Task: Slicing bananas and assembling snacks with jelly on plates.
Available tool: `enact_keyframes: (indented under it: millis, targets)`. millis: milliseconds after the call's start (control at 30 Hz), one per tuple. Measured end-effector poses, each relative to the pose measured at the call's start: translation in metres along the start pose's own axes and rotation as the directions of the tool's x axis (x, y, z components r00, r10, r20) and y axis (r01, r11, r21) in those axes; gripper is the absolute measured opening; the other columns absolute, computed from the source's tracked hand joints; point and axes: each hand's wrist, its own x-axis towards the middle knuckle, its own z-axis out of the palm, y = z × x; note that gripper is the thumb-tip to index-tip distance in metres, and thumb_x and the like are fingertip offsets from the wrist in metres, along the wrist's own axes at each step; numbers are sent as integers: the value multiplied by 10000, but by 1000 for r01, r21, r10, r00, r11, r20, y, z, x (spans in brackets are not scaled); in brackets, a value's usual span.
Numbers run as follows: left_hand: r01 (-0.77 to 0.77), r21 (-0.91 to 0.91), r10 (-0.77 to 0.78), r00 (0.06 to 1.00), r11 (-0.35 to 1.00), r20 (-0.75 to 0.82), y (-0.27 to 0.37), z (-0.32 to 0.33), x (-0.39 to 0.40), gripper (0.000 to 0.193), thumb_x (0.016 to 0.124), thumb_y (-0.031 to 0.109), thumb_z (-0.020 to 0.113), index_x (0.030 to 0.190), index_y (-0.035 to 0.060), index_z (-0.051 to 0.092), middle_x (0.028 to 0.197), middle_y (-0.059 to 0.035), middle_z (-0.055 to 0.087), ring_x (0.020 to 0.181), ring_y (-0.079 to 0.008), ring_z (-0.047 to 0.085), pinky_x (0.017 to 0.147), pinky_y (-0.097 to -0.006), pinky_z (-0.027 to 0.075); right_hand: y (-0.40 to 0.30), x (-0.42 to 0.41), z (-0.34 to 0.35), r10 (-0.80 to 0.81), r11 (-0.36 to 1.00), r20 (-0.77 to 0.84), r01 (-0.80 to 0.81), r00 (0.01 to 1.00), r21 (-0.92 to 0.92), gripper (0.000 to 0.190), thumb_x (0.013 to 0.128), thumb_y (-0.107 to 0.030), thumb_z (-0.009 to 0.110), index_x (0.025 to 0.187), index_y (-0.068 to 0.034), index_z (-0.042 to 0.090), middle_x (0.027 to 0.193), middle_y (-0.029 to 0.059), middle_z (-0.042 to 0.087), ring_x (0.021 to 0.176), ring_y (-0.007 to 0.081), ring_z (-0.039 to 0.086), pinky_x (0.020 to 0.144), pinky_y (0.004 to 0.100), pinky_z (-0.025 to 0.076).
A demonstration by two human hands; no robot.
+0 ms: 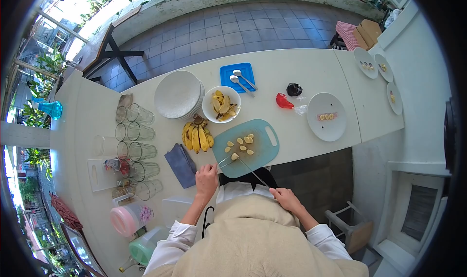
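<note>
My left hand holds metal tongs, whose tips reach a banana piece at the near part of a teal cutting board. In my right hand is a long thin metal tool, possibly a skewer or knife; its tip meets the same piece. Several banana slices lie on the board. Beyond its left edge sits a bunch of bananas, with a white bowl of banana peels behind. A white plate at the right bears a short row of slices.
Stacked plates, glasses and a blue cloth stand or lie at the left. Two spoons rest on a blue tray. Red and black bundles and smaller plates are right.
</note>
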Motion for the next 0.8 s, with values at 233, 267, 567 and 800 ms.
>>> enact_keyframes:
  millis: [233, 267, 567, 800]
  targets:
    - [11, -3, -11, 1000, 1000, 3, -1, -8, 0, 260, 793, 135, 605, 1049, 102, 634, 834, -31, 574, 804, -206, 541, 640, -351, 382, -7, -8, 1, -45, 975, -195, 0, 980, -224, 495, 823, -533, 536, 859, -47, 621, 741, 184, 639, 745, 369, 625, 632, 444, 483]
    - [23, 6, -23, 1000, 1000, 11, -1, -9, -1, 261, 792, 134, 607, 1050, 103, 634, 835, -31, 572, 804, -206, 540, 640, -352, 381, -5, -8, 2, -44, 974, -197, -1, 979, -225, 495, 823, -533, 536, 859, -47, 621, 741, 184, 639, 745, 369, 625, 632, 444, 483]
    - [99, -37, -97, 994, 994, 55, -7, -28, 0, 257, 783, 145, 619, 1034, 94, 640, 837, -46, 568, 807, -220, 540, 632, -361, 393, 7, -15, -5, -134, 973, -429, 36, 893, -228, 449, 765, -522, 620, 853, -82, 610, 695, 162, 640, 669, 361, 632, 569, 436, 491]
    - [29, -115, -35, 998, 993, -46, 26, -23, 30, 256, 795, 135, 606, 1046, 90, 634, 842, -43, 565, 818, -219, 539, 645, -362, 395, 16, -13, -14, -132, 970, -500, 9, 856, -241, 449, 754, -512, 642, 847, -73, 615, 705, 152, 643, 669, 349, 634, 568, 422, 486]
